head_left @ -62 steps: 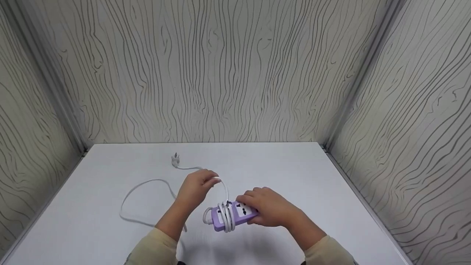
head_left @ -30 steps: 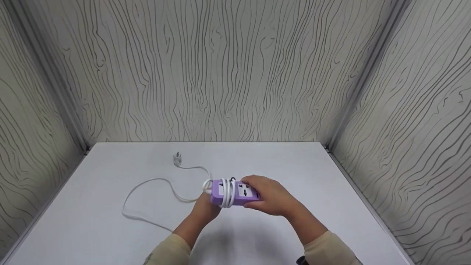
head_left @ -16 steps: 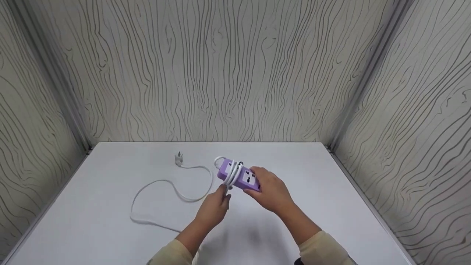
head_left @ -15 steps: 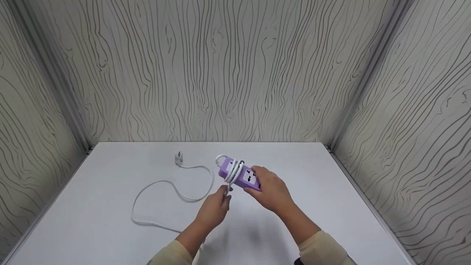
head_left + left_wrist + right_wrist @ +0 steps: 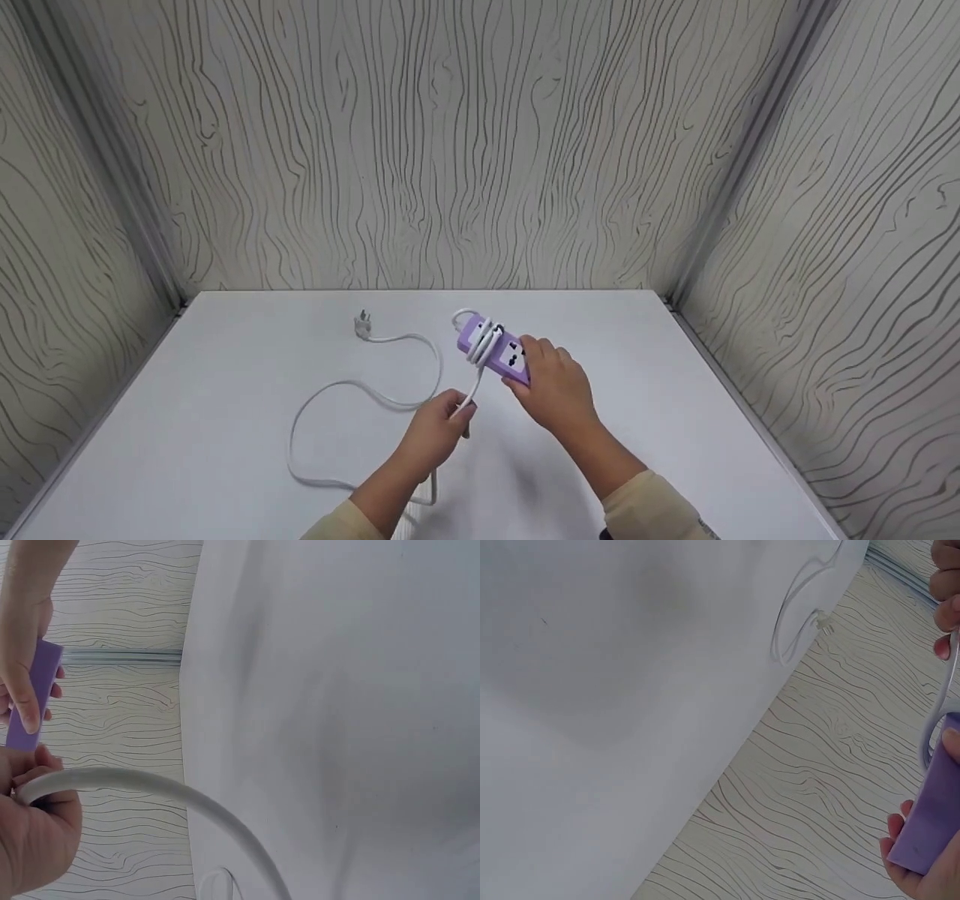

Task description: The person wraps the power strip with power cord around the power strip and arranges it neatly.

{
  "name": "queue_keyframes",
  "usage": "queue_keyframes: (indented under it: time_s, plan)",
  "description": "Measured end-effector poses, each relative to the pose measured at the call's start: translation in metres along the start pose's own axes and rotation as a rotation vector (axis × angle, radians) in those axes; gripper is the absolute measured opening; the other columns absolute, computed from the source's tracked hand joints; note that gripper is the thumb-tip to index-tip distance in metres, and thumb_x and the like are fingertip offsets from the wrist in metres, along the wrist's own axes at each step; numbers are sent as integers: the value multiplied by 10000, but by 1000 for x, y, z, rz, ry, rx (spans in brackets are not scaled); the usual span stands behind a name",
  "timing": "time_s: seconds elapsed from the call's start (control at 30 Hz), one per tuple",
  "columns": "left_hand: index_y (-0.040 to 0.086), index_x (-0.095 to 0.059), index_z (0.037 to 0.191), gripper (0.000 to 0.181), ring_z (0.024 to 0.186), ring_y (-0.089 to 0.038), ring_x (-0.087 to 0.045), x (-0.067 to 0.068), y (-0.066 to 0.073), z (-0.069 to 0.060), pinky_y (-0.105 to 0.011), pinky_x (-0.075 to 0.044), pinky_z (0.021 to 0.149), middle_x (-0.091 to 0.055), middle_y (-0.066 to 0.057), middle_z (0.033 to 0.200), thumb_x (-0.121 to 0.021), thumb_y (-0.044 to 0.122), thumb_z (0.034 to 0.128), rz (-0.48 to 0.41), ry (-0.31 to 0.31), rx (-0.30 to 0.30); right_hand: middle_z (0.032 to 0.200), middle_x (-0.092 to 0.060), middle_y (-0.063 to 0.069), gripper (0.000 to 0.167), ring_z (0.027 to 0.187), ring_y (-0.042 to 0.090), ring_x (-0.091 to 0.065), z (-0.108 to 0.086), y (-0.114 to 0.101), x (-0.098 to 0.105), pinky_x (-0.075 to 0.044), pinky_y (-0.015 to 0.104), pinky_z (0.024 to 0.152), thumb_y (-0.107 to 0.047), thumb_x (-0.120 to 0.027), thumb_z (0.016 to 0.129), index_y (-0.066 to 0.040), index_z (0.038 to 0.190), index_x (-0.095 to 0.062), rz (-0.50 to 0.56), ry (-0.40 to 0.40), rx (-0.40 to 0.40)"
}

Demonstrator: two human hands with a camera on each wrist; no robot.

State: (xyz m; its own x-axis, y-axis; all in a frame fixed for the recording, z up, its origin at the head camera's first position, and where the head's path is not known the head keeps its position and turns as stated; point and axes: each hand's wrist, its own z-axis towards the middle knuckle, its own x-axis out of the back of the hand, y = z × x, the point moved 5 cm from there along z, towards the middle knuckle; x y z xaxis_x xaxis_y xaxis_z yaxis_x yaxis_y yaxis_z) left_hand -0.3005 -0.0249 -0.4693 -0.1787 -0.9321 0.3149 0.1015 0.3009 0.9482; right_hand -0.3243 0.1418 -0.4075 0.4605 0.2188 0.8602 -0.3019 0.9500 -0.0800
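Nearest, on the near-left side of the tilted power strip (image 5: 499,354), a stretch of white cord (image 5: 475,386) is pinched between the thumb and curled fingers of the left hand (image 5: 436,429). To the strip's left, slack is spread across the surface (image 5: 637,390) in a wide loop, which could be tangled if dragged. The strip itself is held above the surface by the right hand (image 5: 559,386), whose fingers are wrapped around its right end. Turns of cord are wound about its other half; if the pull is relaxed they could slip off that unheld end, while too hard a tug could twist the strip, since one end alone is gripped. Beyond, to its left, the plug (image 5: 363,327) is seen.
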Motion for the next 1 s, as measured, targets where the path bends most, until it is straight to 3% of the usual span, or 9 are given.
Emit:
queue_keyframes:
  time_s: [0.13, 0.27, 0.47, 0.67, 0.83, 1.0]
  plan:
    - [74, -573, 947, 166, 477, -94, -368, 2, -5, -4, -194, -299, 417, -538, -10, 650, -531, 232, 919, -197, -47, 137, 973, -595, 106, 612, 764, 235, -557, 1, 5, 0, -493, 358, 620, -401, -730, 732, -54, 1190, -519, -109, 99, 59]
    - [58, -565, 946, 176, 491, -92, -358, 4, -4, -7, -189, -286, 422, -502, -1, 640, -517, 225, 925, -274, -69, 181, 959, -593, 114, 607, 745, 244, -553, 2, 13, -3, -480, 354, 588, -402, -737, 724, -57, 1175, -522, -164, 121, 55]
    - [51, -576, 887, 175, 504, -100, -368, 8, 7, -13, -190, -300, 427, -502, 2, 639, -517, 211, 926, -253, -86, 129, 968, -577, 119, 608, 745, 247, -540, 1, 22, -8, -472, 357, 584, -411, -720, 742, -60, 1186, -498, -193, 56, 17]
    - [66, -613, 843, 197, 499, -107, -388, 18, 21, -17, -199, -324, 433, -510, 13, 619, -546, 238, 911, -127, -48, 63, 981, -577, 120, 620, 758, 253, -547, 1, 26, -13, -481, 362, 598, -416, -721, 739, -66, 1196, -490, -227, 27, 1]
    - [74, -633, 836, 196, 609, -155, -461, 27, 36, -21, -267, -369, 537, -532, -8, 645, -570, 249, 899, -41, -14, -27, 975, -578, 124, 629, 741, 256, -544, 0, 29, -15, -478, 370, 589, -412, -730, 729, -64, 1195, -491, -223, 21, -9]
    - [96, -636, 838, 185, 659, -178, -486, 33, 47, -25, -295, -387, 580, -559, -41, 680, -586, 266, 890, 11, -8, -61, 962, -576, 128, 624, 719, 260, -537, -1, 30, -15, -467, 371, 569, -411, -731, 725, -60, 1185, -498, -226, 30, -17]
